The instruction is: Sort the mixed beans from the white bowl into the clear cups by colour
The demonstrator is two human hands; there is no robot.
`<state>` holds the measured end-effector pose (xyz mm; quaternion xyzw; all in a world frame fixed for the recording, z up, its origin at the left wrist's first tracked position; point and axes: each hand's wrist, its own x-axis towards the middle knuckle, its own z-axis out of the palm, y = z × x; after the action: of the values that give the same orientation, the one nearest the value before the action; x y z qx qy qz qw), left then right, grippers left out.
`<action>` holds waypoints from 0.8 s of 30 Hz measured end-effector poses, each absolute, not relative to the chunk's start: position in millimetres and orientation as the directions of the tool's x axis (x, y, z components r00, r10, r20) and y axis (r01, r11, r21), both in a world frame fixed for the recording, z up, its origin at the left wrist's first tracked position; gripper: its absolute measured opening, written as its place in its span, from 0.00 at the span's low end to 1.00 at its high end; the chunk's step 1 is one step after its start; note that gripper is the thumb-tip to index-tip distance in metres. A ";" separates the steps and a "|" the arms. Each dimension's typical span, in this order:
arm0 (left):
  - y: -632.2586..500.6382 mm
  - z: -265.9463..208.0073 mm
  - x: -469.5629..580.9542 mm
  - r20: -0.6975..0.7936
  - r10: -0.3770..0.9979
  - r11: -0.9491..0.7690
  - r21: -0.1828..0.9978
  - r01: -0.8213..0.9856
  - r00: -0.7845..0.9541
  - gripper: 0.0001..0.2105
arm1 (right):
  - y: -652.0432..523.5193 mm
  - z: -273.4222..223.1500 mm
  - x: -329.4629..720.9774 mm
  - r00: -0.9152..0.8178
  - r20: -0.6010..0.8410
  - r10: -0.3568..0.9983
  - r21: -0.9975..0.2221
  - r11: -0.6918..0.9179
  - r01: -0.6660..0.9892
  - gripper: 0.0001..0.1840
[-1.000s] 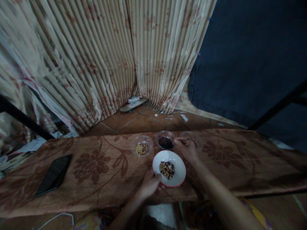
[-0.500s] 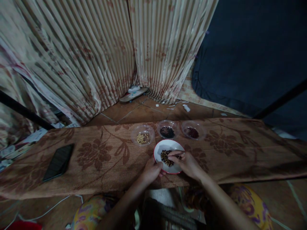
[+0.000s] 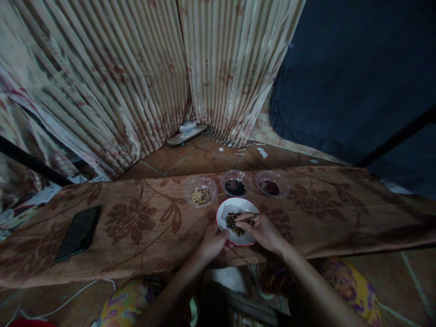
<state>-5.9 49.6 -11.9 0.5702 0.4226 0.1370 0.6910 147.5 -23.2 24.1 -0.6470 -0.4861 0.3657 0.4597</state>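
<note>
My left hand [image 3: 215, 240] grips the near left rim of a white bowl [image 3: 251, 237] with a red edge, thumb over the rim. Inside lie mixed beans [image 3: 235, 223], yellowish and dark. My right hand [image 3: 257, 229] reaches over the bowl's right side, its thumb and fingers pinched together at the beans; what they hold, if anything, is too small to make out. Beyond the bowl stand three clear plastic bowls: the left one [image 3: 211, 190] has yellow soybeans [image 3: 199, 196], the middle one [image 3: 227, 175] black beans [image 3: 238, 187], the right one [image 3: 284, 181] dark red beans [image 3: 270, 187].
A brown flowered cloth [image 3: 153, 245] covers the narrow table. A black phone [image 3: 80, 231] lies on its left part. Past the far edge are a tiled floor with white scraps [image 3: 262, 152] and striped curtains [image 3: 136, 81]. My knees are below the near edge.
The whole view has shifted slightly. My left hand keeps its hold on the white bowl, and my right fingers remain pinched at the beans with little visible movement.
</note>
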 end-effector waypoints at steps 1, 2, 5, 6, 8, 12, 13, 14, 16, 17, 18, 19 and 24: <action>49.6 -12.1 -5.8 -0.423 0.675 0.309 0.906 0.289 0.604 0.19 | -23.5 24.7 147.3 0.261 -0.026 0.965 -0.950 -0.105 0.295 0.13; 49.6 -12.7 -5.7 -0.421 0.677 0.308 0.907 0.287 0.603 0.19 | -23.8 25.4 147.2 0.263 -0.026 0.965 -0.949 -0.106 0.297 0.13; 50.2 -15.9 -5.8 -0.411 0.679 0.303 0.912 0.278 0.609 0.19 | -23.8 28.1 146.5 0.249 -0.029 0.968 -0.944 -0.108 0.311 0.14; 50.4 -17.0 -5.8 -0.408 0.678 0.302 0.913 0.274 0.611 0.19 | -23.6 29.3 146.2 0.241 -0.031 0.970 -0.941 -0.110 0.319 0.14; 50.9 -18.5 -6.0 -0.408 0.677 0.301 0.913 0.276 0.613 0.17 | -23.3 32.0 145.5 0.233 -0.036 0.972 -0.938 -0.113 0.327 0.14; 50.9 -17.6 -5.9 -0.421 0.677 0.307 0.907 0.289 0.603 0.15 | -23.5 36.9 144.3 0.218 -0.035 0.975 -0.947 -0.102 0.305 0.13; 50.7 -17.1 -5.9 -0.424 0.678 0.310 0.906 0.290 0.600 0.16 | -23.7 37.6 144.3 0.210 -0.031 0.977 -0.948 -0.096 0.304 0.13; 50.6 -16.6 -5.8 -0.425 0.680 0.312 0.905 0.289 0.597 0.16 | -23.9 38.0 144.3 0.205 -0.027 0.978 -0.948 -0.090 0.307 0.12; 50.4 -16.1 -5.9 -0.425 0.678 0.314 0.905 0.287 0.599 0.16 | -24.2 38.1 144.6 0.205 -0.024 0.979 -0.946 -0.088 0.311 0.11; 50.4 -16.1 -5.9 -0.423 0.675 0.311 0.906 0.286 0.604 0.17 | -24.1 37.8 144.8 0.207 -0.026 0.978 -0.946 -0.091 0.311 0.11; 50.6 -16.1 -6.1 -0.420 0.672 0.309 0.907 0.285 0.609 0.17 | -24.0 37.4 144.9 0.208 -0.030 0.978 -0.946 -0.094 0.309 0.11; 50.7 -16.1 -6.2 -0.418 0.671 0.306 0.908 0.285 0.612 0.17 | -23.9 37.0 145.1 0.209 -0.033 0.977 -0.947 -0.098 0.305 0.12; 50.7 -15.5 -6.9 -0.411 0.671 0.291 0.911 0.291 0.617 0.12 | -21.9 35.4 146.1 0.227 -0.043 0.973 -0.947 -0.112 0.301 0.11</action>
<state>-6.9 50.7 -15.5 0.5791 0.4152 0.1382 0.6879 146.1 -21.9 35.4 -0.6436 -0.4948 0.3764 0.4464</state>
